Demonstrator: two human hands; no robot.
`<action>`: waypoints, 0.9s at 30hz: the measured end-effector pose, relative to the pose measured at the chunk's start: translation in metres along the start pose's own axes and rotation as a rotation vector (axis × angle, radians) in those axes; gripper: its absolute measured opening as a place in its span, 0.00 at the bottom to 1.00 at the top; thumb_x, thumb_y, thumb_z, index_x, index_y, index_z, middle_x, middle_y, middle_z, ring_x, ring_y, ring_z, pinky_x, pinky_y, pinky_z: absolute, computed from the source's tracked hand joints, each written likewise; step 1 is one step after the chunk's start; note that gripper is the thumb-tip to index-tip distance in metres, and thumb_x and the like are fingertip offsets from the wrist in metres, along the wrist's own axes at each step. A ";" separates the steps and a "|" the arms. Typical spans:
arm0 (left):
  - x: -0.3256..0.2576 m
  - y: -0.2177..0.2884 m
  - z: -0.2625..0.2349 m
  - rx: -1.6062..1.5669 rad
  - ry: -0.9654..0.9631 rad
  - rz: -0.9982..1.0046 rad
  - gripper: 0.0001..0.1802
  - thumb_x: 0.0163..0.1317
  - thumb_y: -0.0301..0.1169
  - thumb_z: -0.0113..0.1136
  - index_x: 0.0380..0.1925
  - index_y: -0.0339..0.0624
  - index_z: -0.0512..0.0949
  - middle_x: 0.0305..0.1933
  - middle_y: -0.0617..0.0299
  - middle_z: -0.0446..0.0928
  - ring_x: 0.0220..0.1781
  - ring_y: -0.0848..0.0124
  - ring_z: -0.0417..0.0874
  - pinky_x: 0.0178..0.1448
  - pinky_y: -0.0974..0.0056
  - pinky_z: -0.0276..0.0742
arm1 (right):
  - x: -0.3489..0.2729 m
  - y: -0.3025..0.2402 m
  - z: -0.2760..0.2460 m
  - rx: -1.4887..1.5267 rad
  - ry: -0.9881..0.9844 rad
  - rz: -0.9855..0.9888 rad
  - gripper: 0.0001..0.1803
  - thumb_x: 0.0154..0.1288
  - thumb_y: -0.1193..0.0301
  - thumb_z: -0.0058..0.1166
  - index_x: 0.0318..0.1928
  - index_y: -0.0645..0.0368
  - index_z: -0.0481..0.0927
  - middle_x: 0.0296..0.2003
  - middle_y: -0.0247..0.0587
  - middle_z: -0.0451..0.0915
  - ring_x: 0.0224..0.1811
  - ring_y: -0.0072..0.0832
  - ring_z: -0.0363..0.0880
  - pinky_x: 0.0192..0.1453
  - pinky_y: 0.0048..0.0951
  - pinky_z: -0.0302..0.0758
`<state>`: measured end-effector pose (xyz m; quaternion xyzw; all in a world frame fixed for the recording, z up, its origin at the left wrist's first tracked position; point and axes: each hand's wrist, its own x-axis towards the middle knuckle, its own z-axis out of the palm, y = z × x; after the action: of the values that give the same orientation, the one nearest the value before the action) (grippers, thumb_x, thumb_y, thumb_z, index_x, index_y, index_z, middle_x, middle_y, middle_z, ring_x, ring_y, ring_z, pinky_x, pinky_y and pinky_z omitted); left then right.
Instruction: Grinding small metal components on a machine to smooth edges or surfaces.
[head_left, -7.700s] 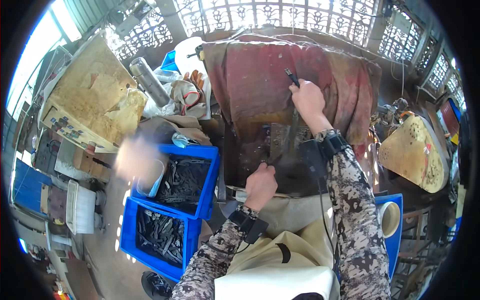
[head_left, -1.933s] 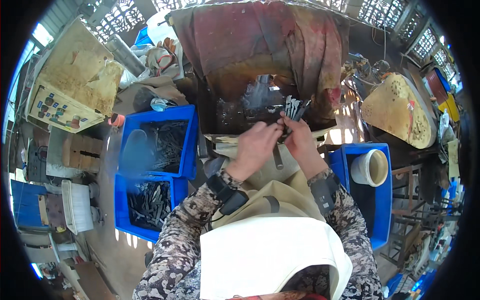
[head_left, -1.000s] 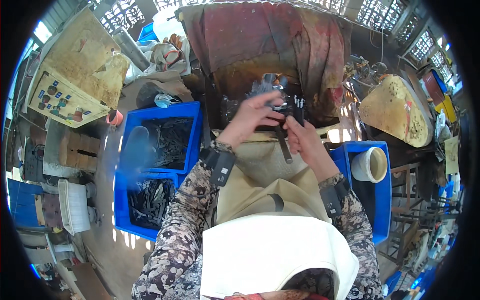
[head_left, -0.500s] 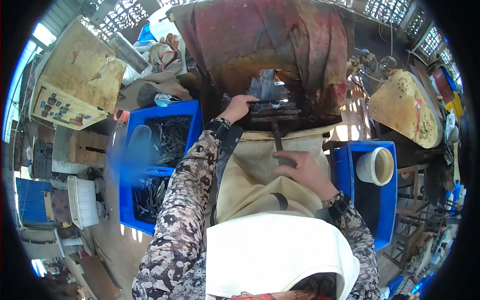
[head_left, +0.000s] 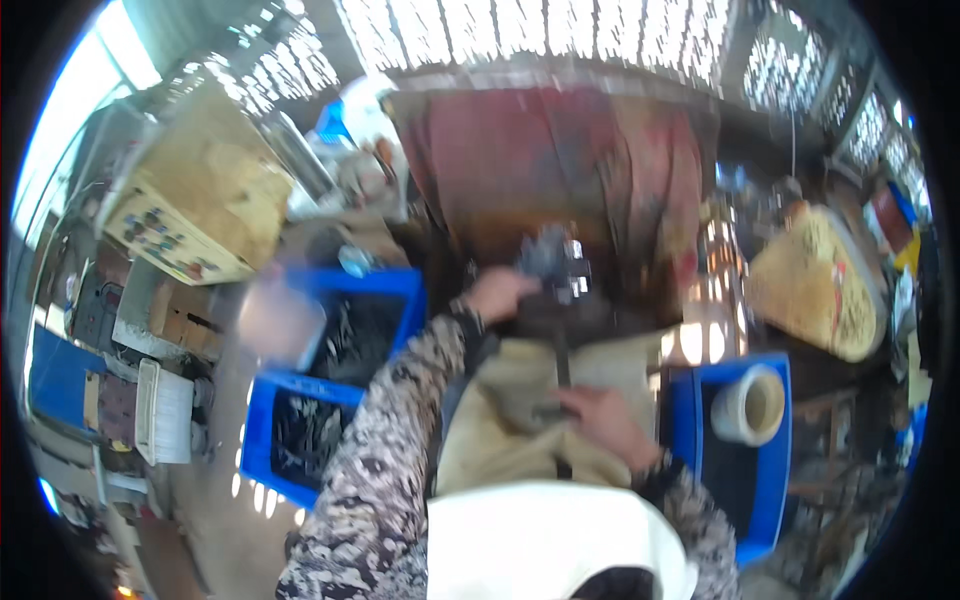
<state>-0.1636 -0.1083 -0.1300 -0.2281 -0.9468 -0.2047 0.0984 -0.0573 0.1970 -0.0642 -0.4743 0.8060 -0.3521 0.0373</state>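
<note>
The picture is smeared by motion. My left hand [head_left: 500, 293], closed, reaches to the dark work spot under the hanging cloth. Its fingers seem to grip a dark piece whose kind is too blurred to tell. My right hand [head_left: 605, 420] is closed round the near end of a dark T-shaped tool [head_left: 562, 355]. The tool's shaft points away from me toward the work spot, and its crosspiece lies beside my left hand. A beige apron [head_left: 500, 400] spreads over my lap beneath the tool. Pale grey spray or bright glare [head_left: 550, 255] shows just beyond my left hand.
A stained reddish cloth [head_left: 530, 150] hangs ahead. Blue bins [head_left: 258, 425] with dark metal pieces stand at my left. Another blue bin [head_left: 775, 490] at my right carries a whitish bucket [head_left: 725, 405]. A yellowed control box [head_left: 190, 190] is at far left, a yellowed guard [head_left: 815, 285] at right.
My head view has tilted up, so everything sits lower and the bright lattice wall shows more. Both hands keep their holds. A blurred pale shape over the left bins remains.
</note>
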 end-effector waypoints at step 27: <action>-0.002 -0.022 0.014 -0.129 0.059 -0.069 0.23 0.49 0.20 0.53 0.46 0.50 0.83 0.43 0.49 0.81 0.45 0.50 0.81 0.52 0.53 0.76 | 0.016 -0.027 -0.013 -0.070 -0.057 0.094 0.22 0.45 0.71 0.66 0.45 0.53 0.80 0.34 0.42 0.81 0.34 0.43 0.81 0.37 0.39 0.78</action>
<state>-0.1739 -0.1205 -0.1507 -0.1952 -0.9356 -0.2751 0.1042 -0.0513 0.1833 -0.0333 -0.4469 0.8378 -0.3079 0.0603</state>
